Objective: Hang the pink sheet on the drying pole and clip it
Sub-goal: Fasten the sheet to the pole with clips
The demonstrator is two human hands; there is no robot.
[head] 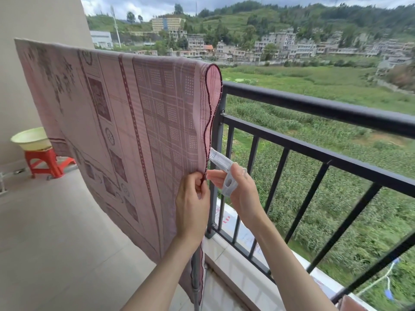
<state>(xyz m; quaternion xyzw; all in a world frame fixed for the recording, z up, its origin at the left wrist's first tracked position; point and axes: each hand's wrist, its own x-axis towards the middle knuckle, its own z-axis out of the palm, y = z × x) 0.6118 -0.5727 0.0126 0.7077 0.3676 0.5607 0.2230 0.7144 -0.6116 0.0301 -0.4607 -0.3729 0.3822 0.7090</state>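
head view. pink sheet (116,122) draped over a bar hidden beneath its top fold, hanging in two layers down to near the balcony floor (51,232); the cloth carries dark red stripes, checks and floral panels. its right hem, edged in dark red, lies just beside the black railing (314,108).

left hand (193,205) at the lower part of that hem, thumb and fingers pinching the two layers together. right hand (241,187) just right of the sheet's hem, fingers curled round a translucent white clothes peg (221,167); the peg's jaws point up and left and reach the hem just above the left hand. whether the jaws already grip the cloth cannot be told.

grey upright pole (195,279) visible below the sheet's lower edge, beside the railing's base.

far left of the sheet, against the wall (33,19): pale green basin (30,138) sitting on a red plastic stool (46,161); the basin's contents cannot be seen from this angle, and the sheet's left edge overlaps its rim.

beyond the railing: green fields (314,153), buildings (278,47) and wooded hills under cloud. a blue and white cord (386,281) hangs outside the railing at lower right.
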